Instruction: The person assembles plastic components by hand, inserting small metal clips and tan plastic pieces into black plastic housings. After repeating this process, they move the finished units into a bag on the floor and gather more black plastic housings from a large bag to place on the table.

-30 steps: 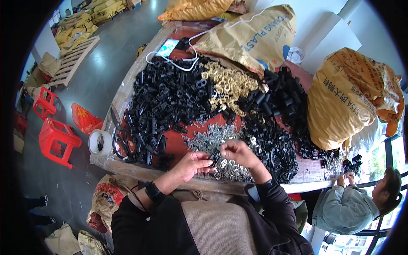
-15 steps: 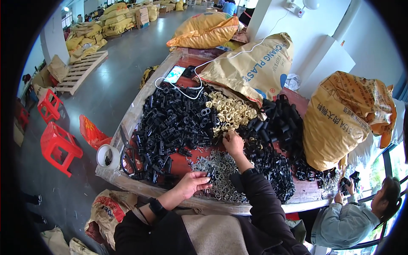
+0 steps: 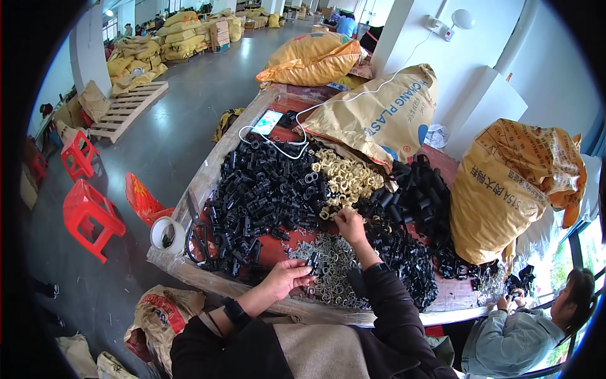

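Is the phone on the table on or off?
On: the phone lies face up, glowing bright white and pale blue.

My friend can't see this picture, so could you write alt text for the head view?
A person's left hand holds a small black part above loose silvery pieces on a red table, while the right hand is at the near edge of a gold-coloured heap. Heaped black parts and large sacks share the table; a co-worker is at right.

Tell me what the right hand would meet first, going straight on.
The right hand would probably meet the heap of small, gold-coloured, curved pieces; exact depth is unclear.
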Tool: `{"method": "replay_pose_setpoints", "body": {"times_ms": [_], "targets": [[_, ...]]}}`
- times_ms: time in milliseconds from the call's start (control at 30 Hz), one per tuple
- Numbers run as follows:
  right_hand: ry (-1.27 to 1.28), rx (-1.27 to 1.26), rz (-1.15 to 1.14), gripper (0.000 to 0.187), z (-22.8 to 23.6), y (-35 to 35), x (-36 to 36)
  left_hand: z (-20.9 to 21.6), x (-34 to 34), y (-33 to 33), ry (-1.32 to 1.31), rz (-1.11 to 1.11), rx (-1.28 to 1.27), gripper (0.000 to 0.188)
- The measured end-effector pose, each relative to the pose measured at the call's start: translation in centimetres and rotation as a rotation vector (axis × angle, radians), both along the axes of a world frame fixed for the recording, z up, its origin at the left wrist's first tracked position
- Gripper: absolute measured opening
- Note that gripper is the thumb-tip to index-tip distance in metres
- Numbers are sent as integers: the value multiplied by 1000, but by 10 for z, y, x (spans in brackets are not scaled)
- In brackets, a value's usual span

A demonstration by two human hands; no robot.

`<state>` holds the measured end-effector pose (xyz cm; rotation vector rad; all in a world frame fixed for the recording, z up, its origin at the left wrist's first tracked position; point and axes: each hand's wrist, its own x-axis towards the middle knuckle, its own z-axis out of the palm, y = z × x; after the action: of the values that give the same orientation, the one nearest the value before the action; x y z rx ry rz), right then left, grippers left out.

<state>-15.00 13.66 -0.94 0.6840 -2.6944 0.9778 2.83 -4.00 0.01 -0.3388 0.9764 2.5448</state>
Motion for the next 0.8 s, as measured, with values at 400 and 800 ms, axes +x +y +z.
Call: {"method": "replay_pose_setpoints", "body": {"times_ms": [400,800], "targets": [[-837,-321,813,17,83,15,88,21,-3,5,54,-90,11,19],[-520,-226,581,11,83,3,111,18,6,7,-16,-88,73,14]]}}
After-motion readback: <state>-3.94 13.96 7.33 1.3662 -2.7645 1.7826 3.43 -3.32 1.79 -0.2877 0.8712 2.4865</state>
